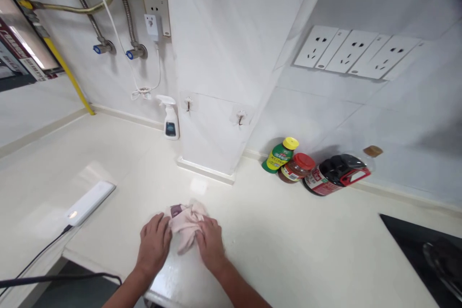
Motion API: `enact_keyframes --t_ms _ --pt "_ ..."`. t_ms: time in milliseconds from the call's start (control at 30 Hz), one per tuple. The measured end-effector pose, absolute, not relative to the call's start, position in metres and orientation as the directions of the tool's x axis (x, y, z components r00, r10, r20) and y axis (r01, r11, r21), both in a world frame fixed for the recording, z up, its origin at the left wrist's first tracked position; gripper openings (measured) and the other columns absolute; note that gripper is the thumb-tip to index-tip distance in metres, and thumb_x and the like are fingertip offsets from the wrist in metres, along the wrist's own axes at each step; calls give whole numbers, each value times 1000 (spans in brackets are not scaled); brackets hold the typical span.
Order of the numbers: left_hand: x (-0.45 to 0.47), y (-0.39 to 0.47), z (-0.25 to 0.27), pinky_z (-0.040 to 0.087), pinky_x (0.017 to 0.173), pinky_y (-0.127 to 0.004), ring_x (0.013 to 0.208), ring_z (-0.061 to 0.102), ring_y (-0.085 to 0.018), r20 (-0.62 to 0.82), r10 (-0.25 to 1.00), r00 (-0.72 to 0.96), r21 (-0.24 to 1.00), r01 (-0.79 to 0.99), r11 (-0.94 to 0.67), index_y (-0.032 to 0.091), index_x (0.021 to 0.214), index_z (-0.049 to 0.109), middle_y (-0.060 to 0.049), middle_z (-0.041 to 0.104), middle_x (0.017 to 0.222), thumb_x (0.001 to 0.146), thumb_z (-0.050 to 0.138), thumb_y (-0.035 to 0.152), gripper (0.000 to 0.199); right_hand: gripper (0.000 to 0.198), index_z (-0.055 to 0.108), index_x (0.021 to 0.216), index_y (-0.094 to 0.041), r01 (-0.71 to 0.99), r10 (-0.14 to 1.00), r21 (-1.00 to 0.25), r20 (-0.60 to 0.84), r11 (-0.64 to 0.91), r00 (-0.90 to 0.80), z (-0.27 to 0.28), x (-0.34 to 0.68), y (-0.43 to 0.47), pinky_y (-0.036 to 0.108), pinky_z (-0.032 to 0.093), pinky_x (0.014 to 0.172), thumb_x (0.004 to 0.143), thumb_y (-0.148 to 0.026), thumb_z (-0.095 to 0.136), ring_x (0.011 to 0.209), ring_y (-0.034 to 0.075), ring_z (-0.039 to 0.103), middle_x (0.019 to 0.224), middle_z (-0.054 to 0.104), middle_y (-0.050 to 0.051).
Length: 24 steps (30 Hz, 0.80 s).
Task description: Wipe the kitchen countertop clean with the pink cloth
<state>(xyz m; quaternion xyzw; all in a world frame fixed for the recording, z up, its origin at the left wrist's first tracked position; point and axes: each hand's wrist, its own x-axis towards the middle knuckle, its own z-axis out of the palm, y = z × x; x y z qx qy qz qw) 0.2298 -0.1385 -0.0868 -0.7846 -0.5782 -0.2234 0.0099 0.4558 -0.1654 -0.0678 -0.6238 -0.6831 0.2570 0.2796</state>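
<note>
A crumpled pale pink cloth [186, 225] with a dark purple patch lies on the light countertop [274, 250]. My left hand [155, 240] is at its left edge, fingers bent and close together, with the cloth's edge at the thumb side. From the right, my right hand [211, 243] grips the cloth between thumb and fingers. Parts of the cloth under the fingers are hidden.
A white spray bottle [171, 122] stands by the wall pillar [212, 134]. Right of the pillar are a green squeeze bottle [277, 156], a red-lidded jar [296, 168] and a large dark sauce bottle [335, 173]. A white power bank [92, 202] with a cable lies left; a black cooktop [415, 245] is right.
</note>
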Motion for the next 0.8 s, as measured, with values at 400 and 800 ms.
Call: enact_keyframes --t_ms 400,800 --pt "249 -142 -80 45 105 -49 130 57 -29 417 889 189 313 888 -335 21 126 63 -15 65 136 99 46 38 36 57 68 123 -16 639 814 -652 57 -408 578 -84 674 -187 60 28 120 93 -52 35 142 35 41 146 54 20" --pt "473 -137 -65 7 111 -86 155 0 -56 -103 807 582 507 728 -460 34 156 40 -15 16 173 76 66 70 91 69 52 148 -20 793 777 -191 167 -578 607 -127 695 -232 64 26 117 98 -56 22 152 37 27 162 39 18"
